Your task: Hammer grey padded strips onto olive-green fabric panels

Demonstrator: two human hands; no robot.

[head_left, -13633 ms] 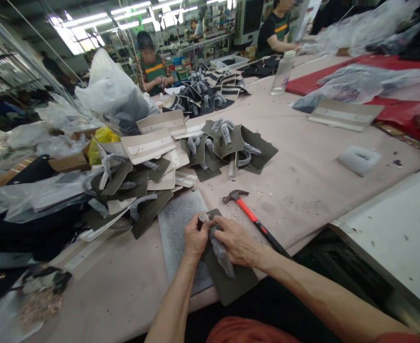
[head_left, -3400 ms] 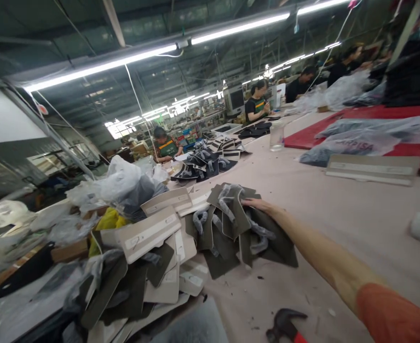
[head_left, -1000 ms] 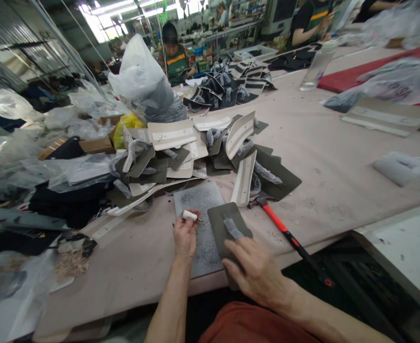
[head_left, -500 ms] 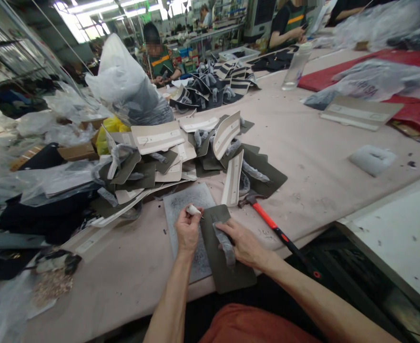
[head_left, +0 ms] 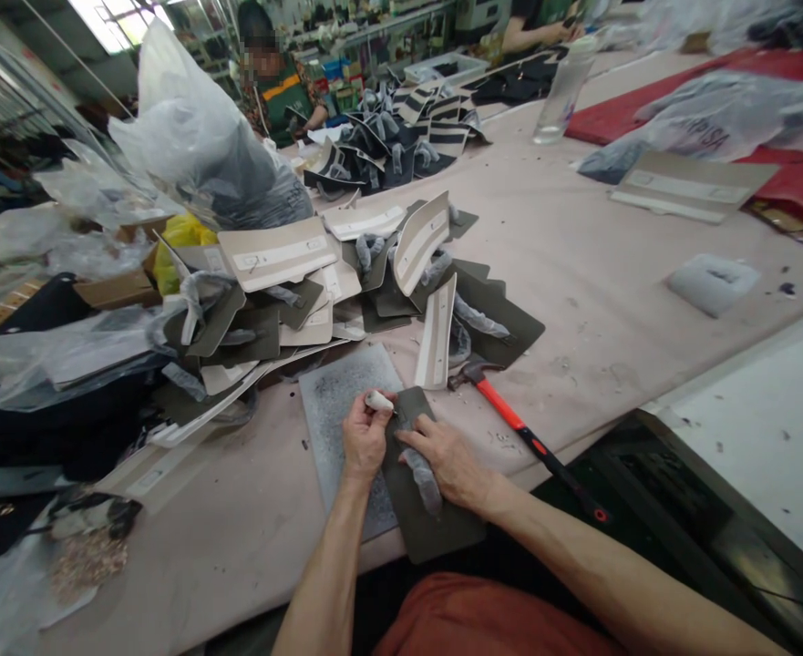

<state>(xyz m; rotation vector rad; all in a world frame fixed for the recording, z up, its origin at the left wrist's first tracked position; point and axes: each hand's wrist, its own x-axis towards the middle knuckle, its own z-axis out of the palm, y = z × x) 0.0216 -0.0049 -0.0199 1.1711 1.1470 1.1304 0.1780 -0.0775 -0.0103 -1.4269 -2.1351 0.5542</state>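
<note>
An olive-green bag panel [head_left: 435,538] lies at the table's front edge, partly over a speckled grey board [head_left: 323,401]. Its carry handle [head_left: 423,483] is wrapped in clear plastic. My right hand [head_left: 452,460] is closed about the upper end of that handle, its fingertips near where the handle meets the panel. Beside the panel's upper left corner, my left hand [head_left: 364,442] pinches a small white-handled tool [head_left: 377,401]. Its thin tip points right toward the panel; whether it touches is too small to tell. A hammer [head_left: 510,415] with a red and black handle lies to the right.
A heap of similar panels [head_left: 278,255] with wrapped handles spreads beyond my hands. Behind it stand a stuffed plastic bag [head_left: 202,137] and a clear bottle [head_left: 565,96]. A white roll [head_left: 712,282] lies at right. A co-worker [head_left: 282,91] sits across the table.
My right hand has shifted up the handle, its fingers now nearer the panel's top end. The left hand and its tool have moved slightly right. The camera view has tilted down slightly.
</note>
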